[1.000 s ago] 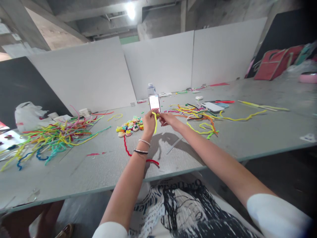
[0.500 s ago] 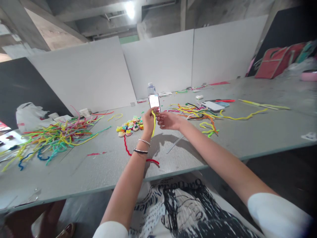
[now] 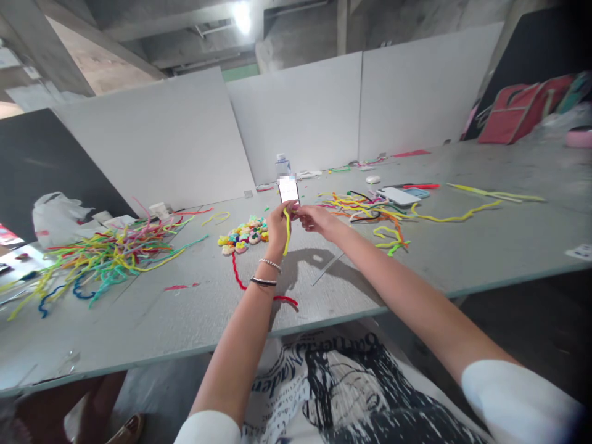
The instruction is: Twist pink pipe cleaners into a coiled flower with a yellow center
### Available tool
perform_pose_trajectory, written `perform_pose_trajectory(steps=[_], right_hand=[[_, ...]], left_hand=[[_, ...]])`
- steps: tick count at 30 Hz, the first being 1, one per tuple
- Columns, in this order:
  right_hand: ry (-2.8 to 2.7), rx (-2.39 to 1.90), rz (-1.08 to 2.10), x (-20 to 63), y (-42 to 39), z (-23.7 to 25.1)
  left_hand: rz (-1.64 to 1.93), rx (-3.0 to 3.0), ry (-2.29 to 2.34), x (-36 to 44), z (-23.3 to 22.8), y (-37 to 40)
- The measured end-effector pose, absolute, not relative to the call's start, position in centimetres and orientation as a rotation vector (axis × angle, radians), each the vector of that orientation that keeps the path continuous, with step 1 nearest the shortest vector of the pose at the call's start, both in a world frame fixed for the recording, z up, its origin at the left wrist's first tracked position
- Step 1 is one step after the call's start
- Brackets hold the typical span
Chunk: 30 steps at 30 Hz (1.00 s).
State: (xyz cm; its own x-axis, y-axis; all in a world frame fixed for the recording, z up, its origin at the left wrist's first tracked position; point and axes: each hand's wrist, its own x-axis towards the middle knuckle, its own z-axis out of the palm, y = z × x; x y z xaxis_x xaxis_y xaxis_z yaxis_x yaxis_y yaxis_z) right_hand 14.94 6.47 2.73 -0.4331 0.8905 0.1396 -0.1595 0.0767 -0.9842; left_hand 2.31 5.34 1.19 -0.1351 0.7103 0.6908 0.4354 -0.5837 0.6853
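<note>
While your left hand [image 3: 276,223] pinches the yellow pipe cleaner [image 3: 287,229] above the counter [image 3: 185,308], your right hand [image 3: 313,218] nips its upper end. Light, soft and bendable, it likely handles best gripped close to the bend, fingertips together.

Left arm: stretched forward, wrist raised.
Left hand [image 3: 278,226]: fingers curled shut in a pinch.
Right arm: reaching forward and inward.
Right hand [image 3: 315,217]: fingertips pinched, meeting the left.
</note>
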Motion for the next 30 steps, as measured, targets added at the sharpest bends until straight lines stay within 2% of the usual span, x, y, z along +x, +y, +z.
perform_pose_trajectory(steps=[7,11,14,17,22,24,26,30], right_hand=[[-1.935,-0.890,0.530,14.9,6.5,2.3],[-2.145,-0.867,0.190,15.9,6.0,2.4],[-2.210,-0.881,0.072,16.2,5.7,2.6],[-2.106,-0.918,0.352,15.8,5.9,2.7],[-1.745,-0.828,1.576,15.2,6.4,2.9],[-1.592,-0.706,1.903,15.4,6.4,3.1],[-1.477,-0.629,2.061,15.5,6.2,3.3],[-1.348,-0.582,2.163,15.6,6.0,3.2]], left_hand=[[1.744,1.887,1.386,2.1,1.0,5.7],[1.704,1.928,1.468,1.8,0.7,6.1],[1.698,1.913,1.473,1.8,0.7,6.1],[1.742,1.885,1.449,1.9,1.0,5.7],[1.848,1.862,1.467,2.1,1.3,5.1],[1.871,1.861,1.449,2.1,1.4,5.0],[1.908,1.835,1.408,2.2,1.5,4.9],[1.893,1.807,1.354,2.7,1.9,4.5]])
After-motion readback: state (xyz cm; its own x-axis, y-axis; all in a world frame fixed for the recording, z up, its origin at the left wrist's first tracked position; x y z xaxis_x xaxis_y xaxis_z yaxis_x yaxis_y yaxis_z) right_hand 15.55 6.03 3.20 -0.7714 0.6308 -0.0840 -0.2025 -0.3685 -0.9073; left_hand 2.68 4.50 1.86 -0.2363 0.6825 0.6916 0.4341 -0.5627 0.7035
